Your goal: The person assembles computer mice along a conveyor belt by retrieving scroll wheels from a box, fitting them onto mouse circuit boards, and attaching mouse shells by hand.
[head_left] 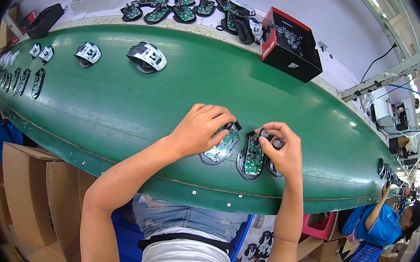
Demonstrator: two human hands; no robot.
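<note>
My left hand (201,130) curls round the far left side of an opened computer mouse base (220,149) with a green circuit board, lying on the green belt. Beside it, a second mouse base (253,160) stands upright to my view, its board showing. At that base's far end, my right hand (285,151) pinches a small dark round part, apparently a scroll wheel (263,133), between thumb and fingers. A third mouse base (273,168) is partly hidden under my right hand.
White-and-black mice (148,57) lie at the left of the green belt (96,105), beside a row of bases (38,83). More opened mice (183,13) rest on the far ledge. A black-and-red box (293,58) holds round parts. Co-workers (380,223) sit at both ends.
</note>
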